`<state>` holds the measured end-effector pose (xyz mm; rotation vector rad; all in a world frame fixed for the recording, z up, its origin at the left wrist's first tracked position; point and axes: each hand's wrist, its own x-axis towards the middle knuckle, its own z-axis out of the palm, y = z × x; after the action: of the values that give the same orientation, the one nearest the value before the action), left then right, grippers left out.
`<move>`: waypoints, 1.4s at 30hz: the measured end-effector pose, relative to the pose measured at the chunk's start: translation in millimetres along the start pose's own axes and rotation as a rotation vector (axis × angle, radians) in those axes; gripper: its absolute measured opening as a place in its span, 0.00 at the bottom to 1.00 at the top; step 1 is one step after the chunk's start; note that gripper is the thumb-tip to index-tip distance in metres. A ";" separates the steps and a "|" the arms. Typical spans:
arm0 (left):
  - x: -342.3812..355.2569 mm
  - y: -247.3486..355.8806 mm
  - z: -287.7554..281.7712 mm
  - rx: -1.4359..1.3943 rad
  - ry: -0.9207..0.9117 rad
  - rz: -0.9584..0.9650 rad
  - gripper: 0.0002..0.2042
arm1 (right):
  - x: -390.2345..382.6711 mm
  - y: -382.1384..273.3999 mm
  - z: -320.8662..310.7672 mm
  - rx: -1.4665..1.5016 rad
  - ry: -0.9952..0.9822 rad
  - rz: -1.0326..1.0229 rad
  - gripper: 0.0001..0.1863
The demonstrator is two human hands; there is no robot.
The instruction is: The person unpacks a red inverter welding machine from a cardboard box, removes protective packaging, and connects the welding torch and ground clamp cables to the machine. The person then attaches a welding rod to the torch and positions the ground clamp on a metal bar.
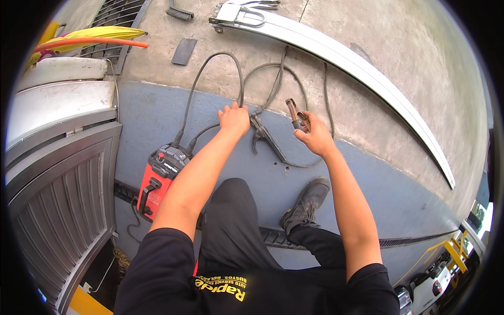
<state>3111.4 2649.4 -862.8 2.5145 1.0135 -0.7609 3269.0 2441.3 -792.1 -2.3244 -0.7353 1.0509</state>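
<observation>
My left hand is closed around a black cable that arches up from a red and black welding machine at the lower left. My right hand grips a copper-coloured metal clamp with a dark handle, held upright. Between my hands, a black electrode holder lies at the edge of the blue-painted surface, with cables looped around it.
A long white curved panel spans the upper right, with a brush and grey plate nearby. A metal gate, drain grate and yellow and orange items are at left. Vehicles stand far right.
</observation>
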 end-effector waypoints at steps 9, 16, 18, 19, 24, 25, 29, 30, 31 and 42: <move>-50.8 -68.6 -56.9 -0.706 -0.308 0.132 0.15 | 21.7 2.9 39.4 -0.191 -0.049 -0.078 0.42; -107.5 -100.4 -73.6 -1.010 -0.419 0.291 0.25 | 40.6 -111.4 111.1 0.722 0.117 -0.317 0.41; -96.5 -97.4 -85.3 -1.370 -0.238 0.149 0.30 | 29.0 -127.7 111.0 0.921 0.186 -0.381 0.41; -89.9 -93.3 -92.1 -1.371 -0.171 0.282 0.30 | 21.6 -131.5 107.6 0.842 0.184 -0.452 0.42; -78.0 -50.4 -114.9 -1.288 -0.102 0.550 0.33 | 1.9 -136.7 83.9 0.520 0.217 -0.640 0.45; -75.5 -46.4 -119.4 -1.331 -0.174 0.495 0.33 | 1.5 -135.5 81.2 0.494 0.230 -0.610 0.46; -61.7 -47.8 -126.3 -1.443 -0.307 0.415 0.28 | -9.2 -106.5 76.3 0.137 0.380 -0.626 0.46; -57.8 -59.7 -131.3 -1.436 -0.293 0.380 0.27 | -10.8 -93.2 74.5 0.136 0.386 -0.572 0.45; -53.4 -74.7 -139.0 -1.432 -0.285 0.366 0.25 | -13.0 -78.0 72.0 0.216 0.372 -0.469 0.45; -97.9 -354.9 -399.1 -0.916 1.543 -0.133 0.12 | -58.0 -0.6 130.7 0.117 0.362 0.450 0.47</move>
<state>2940.8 3032.9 -518.3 1.7962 1.3631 1.5620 3134.1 2431.0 -838.3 -2.5349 -0.0104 0.7789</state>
